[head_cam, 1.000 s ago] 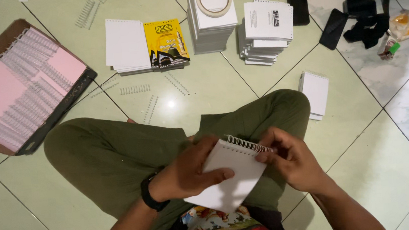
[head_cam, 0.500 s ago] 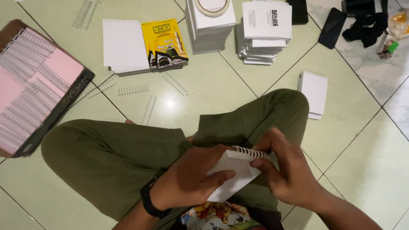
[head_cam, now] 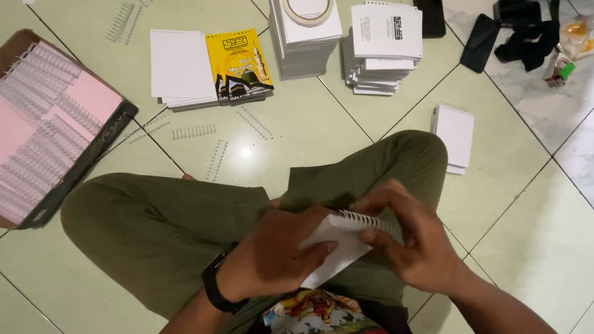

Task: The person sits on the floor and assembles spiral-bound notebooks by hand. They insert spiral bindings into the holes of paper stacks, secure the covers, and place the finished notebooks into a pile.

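Sitting cross-legged on the tiled floor [head_cam: 543, 239], the person holds a small white spiral-bound notepad [head_cam: 335, 245] over the lap. The left hand [head_cam: 272, 257] lies flat across the cover, fingers closed down on it, thumb underneath. The right hand [head_cam: 416, 239] pinches the wire coil [head_cam: 368, 219] along the pad's upper edge, fingertips curled tight against it.

Judgement: the binding step appears to be in hand, with the coil being seated or pressed shut. What follows would call for even pressure along the whole coil, so that no loop stands open.

Not verifiable: whether every loop has caught the punched holes; the right fingers cover much of the coil, and the pad's far corner is hidden under the left palm.

Nearby lie loose coils [head_cam: 194, 131], a box of coils on pink paper [head_cam: 26, 139], a yellow cover [head_cam: 238, 62], stacks of white pads [head_cam: 382, 40], a roll of tape [head_cam: 308, 0] and one pad [head_cam: 455, 133] beside the knee. Dark items at the upper right are hard to identify.
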